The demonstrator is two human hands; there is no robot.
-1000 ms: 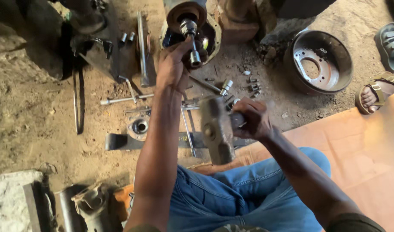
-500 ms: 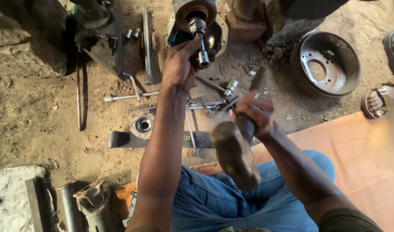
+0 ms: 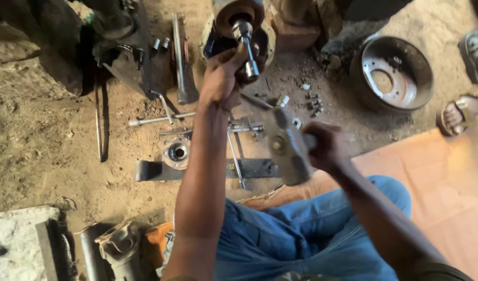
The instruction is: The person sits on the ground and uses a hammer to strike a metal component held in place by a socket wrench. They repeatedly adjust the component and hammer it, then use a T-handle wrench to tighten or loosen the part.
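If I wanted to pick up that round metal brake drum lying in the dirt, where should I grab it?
Probably by the rim of the brake drum, coming from above. It lies open side up, so the raised wall is free all round for fingers to hook over; the flat holed centre sits deep inside.

The heavy steel hammer head (image 3: pixel 286 148) is dull grey with a worn, paler face. The round metal hub (image 3: pixel 238 13) is rust-brown, and its protruding steel shaft (image 3: pixel 247 44) shines silver-grey. The cast-iron brake drum (image 3: pixel 392 73) is dark grey outside, reddish-brown inside. The denim trousers (image 3: pixel 306 239) are plain blue. The flat mat (image 3: pixel 447 177) is orange. The dirt ground (image 3: pixel 41 145) is sandy brown.
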